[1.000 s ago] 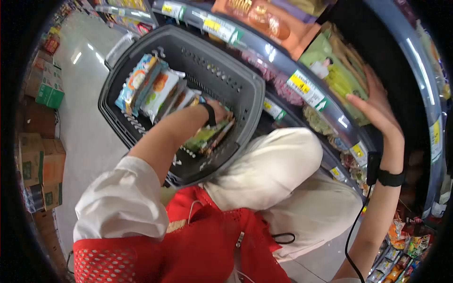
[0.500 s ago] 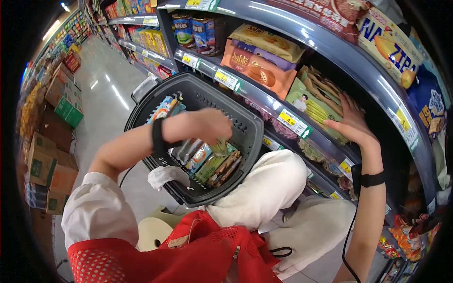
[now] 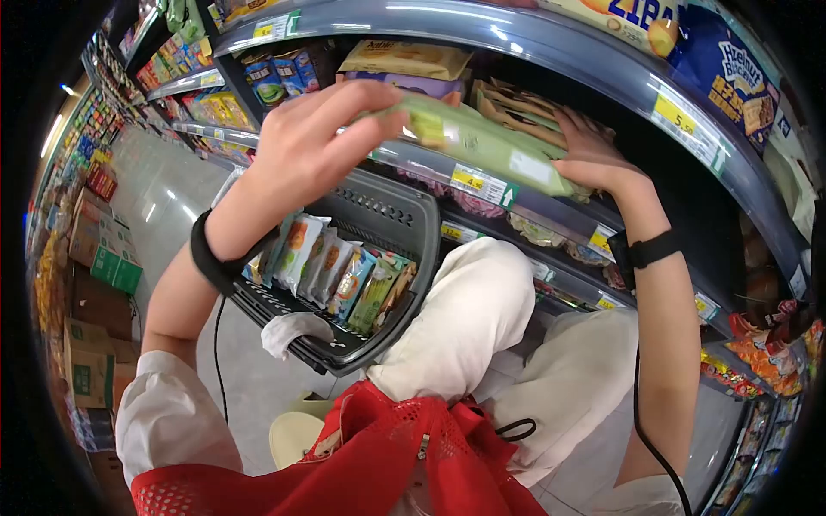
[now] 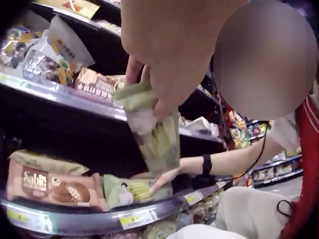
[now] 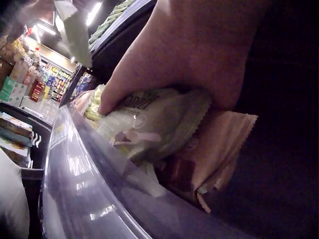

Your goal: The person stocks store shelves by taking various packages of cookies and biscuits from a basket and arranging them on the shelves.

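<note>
My left hand pinches one end of a green snack packet above the shelf edge. In the left wrist view that hand holds the packet hanging down. Over the row of packets on the shelf lies my right hand, its thumb on the front and its fingers behind. The right wrist view shows this hand gripping a green packet, with a brown packet beside it. Below and left, the dark basket holds several upright packets.
Orange Sable packets lie left of the green ones. A curved shelf edge with price tags runs between basket and goods. Another shelf edge passes above. My knee is beside the basket; cartons stand across the aisle.
My left hand has moved out of the basket up to the shelf and now holds a green packet. The right hand stays at the packet row; the view has shifted.
</note>
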{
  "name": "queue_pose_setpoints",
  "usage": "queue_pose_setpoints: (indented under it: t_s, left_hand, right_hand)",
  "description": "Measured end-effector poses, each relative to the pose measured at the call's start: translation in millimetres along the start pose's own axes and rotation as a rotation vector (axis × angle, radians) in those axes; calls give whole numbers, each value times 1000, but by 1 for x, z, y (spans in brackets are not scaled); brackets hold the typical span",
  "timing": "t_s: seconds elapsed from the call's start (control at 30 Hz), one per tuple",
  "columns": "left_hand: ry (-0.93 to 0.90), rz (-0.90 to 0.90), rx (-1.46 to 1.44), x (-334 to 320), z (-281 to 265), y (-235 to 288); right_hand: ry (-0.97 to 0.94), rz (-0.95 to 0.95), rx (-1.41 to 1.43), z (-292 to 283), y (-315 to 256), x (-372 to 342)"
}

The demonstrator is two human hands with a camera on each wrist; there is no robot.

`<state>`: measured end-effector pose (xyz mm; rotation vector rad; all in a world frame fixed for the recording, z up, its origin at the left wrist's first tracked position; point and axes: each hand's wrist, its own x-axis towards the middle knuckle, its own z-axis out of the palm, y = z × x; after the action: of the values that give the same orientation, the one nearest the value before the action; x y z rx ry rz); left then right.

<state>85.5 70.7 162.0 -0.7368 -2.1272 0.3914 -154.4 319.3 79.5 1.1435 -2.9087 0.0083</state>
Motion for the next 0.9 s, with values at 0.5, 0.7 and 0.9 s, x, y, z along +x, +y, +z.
queue_pose_setpoints:
  t_s: [0.5,0.7,0.9]
  left_hand:
    - [195,-465,-126,9,117,-21]
    - [162,-501,-49,17,136,-22]
    - [73,-648,-152,53,199,-48]
  right_hand:
    - [19,30,25,-8,-12,-13]
    - [-4,26,-14,-10,-13,-11]
    - [42,15,25,-1,-6,-8]
